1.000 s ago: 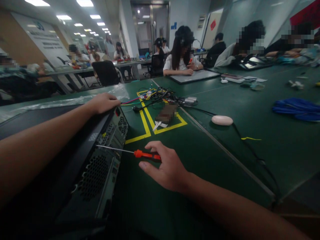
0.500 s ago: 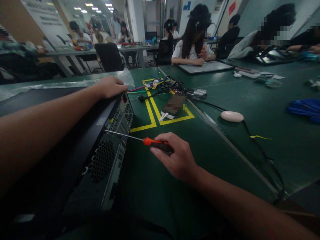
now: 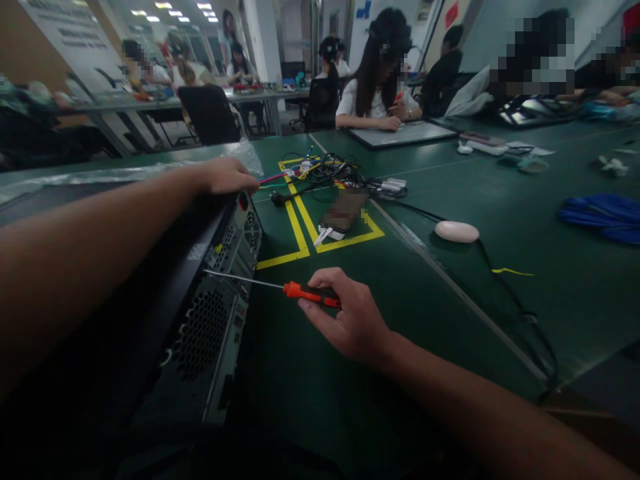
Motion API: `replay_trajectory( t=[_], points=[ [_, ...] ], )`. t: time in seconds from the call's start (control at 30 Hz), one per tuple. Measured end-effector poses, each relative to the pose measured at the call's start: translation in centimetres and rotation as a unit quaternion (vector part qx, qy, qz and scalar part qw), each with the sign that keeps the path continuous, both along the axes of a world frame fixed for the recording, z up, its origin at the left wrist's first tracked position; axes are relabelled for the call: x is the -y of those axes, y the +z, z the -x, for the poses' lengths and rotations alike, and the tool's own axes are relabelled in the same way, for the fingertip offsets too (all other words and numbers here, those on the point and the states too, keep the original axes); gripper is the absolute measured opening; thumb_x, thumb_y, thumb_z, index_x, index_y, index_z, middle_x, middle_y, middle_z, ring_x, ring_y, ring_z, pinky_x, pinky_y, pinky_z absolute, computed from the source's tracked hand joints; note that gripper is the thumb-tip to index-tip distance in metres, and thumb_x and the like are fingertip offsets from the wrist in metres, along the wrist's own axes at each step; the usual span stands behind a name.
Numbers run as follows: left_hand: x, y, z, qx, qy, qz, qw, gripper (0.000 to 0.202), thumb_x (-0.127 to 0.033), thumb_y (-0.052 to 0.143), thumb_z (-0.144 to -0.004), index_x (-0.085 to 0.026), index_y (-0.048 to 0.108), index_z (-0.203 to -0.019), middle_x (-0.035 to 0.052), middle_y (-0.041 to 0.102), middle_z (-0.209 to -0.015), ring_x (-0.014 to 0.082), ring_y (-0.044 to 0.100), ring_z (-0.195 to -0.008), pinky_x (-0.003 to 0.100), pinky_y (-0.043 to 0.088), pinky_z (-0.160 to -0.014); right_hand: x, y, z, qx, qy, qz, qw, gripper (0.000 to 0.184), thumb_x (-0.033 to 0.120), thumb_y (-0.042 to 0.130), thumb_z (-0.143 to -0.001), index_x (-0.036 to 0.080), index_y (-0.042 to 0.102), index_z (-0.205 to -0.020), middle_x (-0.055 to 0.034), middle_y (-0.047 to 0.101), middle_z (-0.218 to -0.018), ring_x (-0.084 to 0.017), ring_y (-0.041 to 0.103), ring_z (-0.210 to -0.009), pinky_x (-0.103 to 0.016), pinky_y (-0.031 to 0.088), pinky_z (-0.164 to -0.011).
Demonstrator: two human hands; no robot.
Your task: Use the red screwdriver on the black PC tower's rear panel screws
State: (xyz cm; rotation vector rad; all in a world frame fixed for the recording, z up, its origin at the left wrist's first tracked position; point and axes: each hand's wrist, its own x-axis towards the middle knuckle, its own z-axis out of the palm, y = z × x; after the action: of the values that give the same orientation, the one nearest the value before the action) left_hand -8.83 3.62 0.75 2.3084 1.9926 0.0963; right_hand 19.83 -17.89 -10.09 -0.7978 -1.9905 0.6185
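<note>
A black desktop computer case (image 3: 200, 320) lies on its side on the green table (image 3: 425, 313), its rear panel with vents and a fan grille facing right. My left hand (image 3: 225, 177) rests palm-down on the case's top far corner, fingers curled over the edge. My right hand (image 3: 345, 317) grips the orange-and-black handle of a screwdriver (image 3: 300, 292). Its long thin shaft points left, and the tip touches the rear panel near the middle.
Yellow tape outlines a square (image 3: 320, 227) behind the case, with a tangle of cables (image 3: 325, 173) and a small blurred item. A white mouse (image 3: 457, 231) with a black cord lies right. Blue cloth (image 3: 600, 217) sits far right. Several people work at tables beyond.
My right hand closed round the screwdriver handle and lifted slightly; the tip stays at the rear panel. The camera tilted down and shifted a little. My left hand stays on the case.
</note>
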Motion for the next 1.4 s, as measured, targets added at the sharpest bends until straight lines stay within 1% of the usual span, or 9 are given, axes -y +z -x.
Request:
replay_trajectory(
  t=[0.1, 0.23, 0.6, 0.73, 0.97, 1.03, 1.13, 1.23, 1.4],
  points=[
    [0.5, -0.2, -0.2, -0.005, -0.007, 0.024, 1.000, 0.050, -0.047, 0.043, -0.088, -0.013, 0.080, -0.092, 0.0084, 0.072, -0.096, 0.0233, 0.062, -0.093, 0.035, 0.046, -0.096, -0.2, 0.1, -0.1, 0.002, 0.009, -0.007, 1.000, 0.012, 0.024, 0.063, -0.096, 0.023, 0.056, -0.106, -0.0009, 0.068, -0.093, -0.013, 0.059, -0.070, -0.027, 0.046, -0.065],
    [1.5, 0.0, -0.4, -0.026, 0.006, -0.011, 1.000, 0.056, -0.045, 0.038, -0.093, -0.009, 0.080, -0.099, 0.0133, 0.071, -0.100, 0.0242, 0.060, -0.095, 0.036, 0.045, -0.096, -0.2, 0.0, -0.1, 0.007, 0.011, -0.010, 1.000, 0.014, 0.023, 0.064, -0.097, 0.023, 0.055, -0.107, -0.0007, 0.068, -0.093, -0.013, 0.059, -0.069, -0.027, 0.046, -0.064],
    [1.9, 0.1, -0.7, -0.008, 0.004, -0.014, 1.000, 0.051, -0.039, 0.039, -0.092, -0.008, 0.080, -0.098, 0.0127, 0.070, -0.101, 0.0239, 0.059, -0.093, 0.037, 0.044, -0.097, -0.2, -0.3, -0.2, 0.007, 0.012, 0.007, 1.000, 0.014, 0.026, 0.066, -0.096, 0.021, 0.058, -0.106, -0.0021, 0.069, -0.096, -0.014, 0.059, -0.074, -0.028, 0.047, -0.069],
    [1.9, 0.1, -0.7, -0.007, 0.015, -0.006, 1.000, 0.050, -0.038, 0.039, -0.093, -0.009, 0.079, -0.100, 0.0107, 0.070, -0.098, 0.0223, 0.059, -0.093, 0.036, 0.044, -0.097, -0.2, -0.3, -0.1, 0.007, 0.011, 0.023, 1.000, 0.012, 0.030, 0.064, -0.097, 0.021, 0.061, -0.106, -0.0024, 0.068, -0.095, -0.015, 0.059, -0.074, -0.029, 0.047, -0.070],
    [1.8, 0.1, -0.6, -0.007, 0.034, -0.013, 0.999, 0.048, -0.041, 0.043, -0.090, -0.011, 0.080, -0.100, 0.0098, 0.071, -0.103, 0.0231, 0.058, -0.096, 0.035, 0.042, -0.101, -0.2, 0.2, 0.2, 0.008, -0.003, 0.037, 0.999, 0.019, 0.033, 0.055, -0.102, 0.018, 0.067, -0.102, -0.0030, 0.065, -0.088, -0.016, 0.057, -0.074, -0.029, 0.043, -0.069],
    [1.9, 0.1, -0.8, -0.008, 0.035, -0.008, 0.999, 0.050, -0.041, 0.041, -0.091, -0.010, 0.079, -0.102, 0.0093, 0.070, -0.102, 0.0225, 0.057, -0.096, 0.035, 0.042, -0.101, 0.0, 0.2, 0.4, 0.014, 0.005, 0.060, 0.998, 0.021, 0.032, 0.050, -0.104, 0.018, 0.066, -0.100, -0.0025, 0.064, -0.085, -0.016, 0.057, -0.072, -0.029, 0.042, -0.067],
    [2.1, 0.2, -0.9, -0.007, 0.034, 0.005, 0.999, 0.052, -0.040, 0.039, -0.093, -0.008, 0.078, -0.104, 0.0103, 0.069, -0.104, 0.0231, 0.058, -0.099, 0.036, 0.041, -0.102, 0.2, 0.0, 0.4, 0.010, 0.013, 0.078, 0.997, 0.015, 0.035, 0.059, -0.099, 0.020, 0.060, -0.104, 0.0005, 0.062, -0.084, -0.014, 0.054, -0.067, -0.028, 0.041, -0.064],
    [2.1, 0.2, -0.9, -0.005, 0.034, 0.004, 0.999, 0.053, -0.040, 0.039, -0.092, -0.006, 0.078, -0.105, 0.0118, 0.069, -0.109, 0.0257, 0.058, -0.104, 0.038, 0.040, -0.104, 0.4, -0.2, 0.4, 0.002, 0.006, 0.072, 0.997, 0.023, 0.032, 0.068, -0.091, 0.023, 0.053, -0.106, 0.0034, 0.059, -0.083, -0.012, 0.051, -0.064, -0.027, 0.039, -0.062],
    [1.9, 0.1, -0.8, -0.012, 0.022, -0.009, 1.000, 0.053, -0.041, 0.039, -0.092, -0.009, 0.080, -0.101, 0.0128, 0.070, -0.102, 0.0261, 0.060, -0.099, 0.038, 0.043, -0.099, 0.2, -0.5, 0.3, 0.005, 0.002, 0.049, 0.999, 0.016, 0.025, 0.064, -0.094, 0.024, 0.052, -0.104, 0.0022, 0.061, -0.087, -0.012, 0.050, -0.064, -0.027, 0.039, -0.062]
  ],
)
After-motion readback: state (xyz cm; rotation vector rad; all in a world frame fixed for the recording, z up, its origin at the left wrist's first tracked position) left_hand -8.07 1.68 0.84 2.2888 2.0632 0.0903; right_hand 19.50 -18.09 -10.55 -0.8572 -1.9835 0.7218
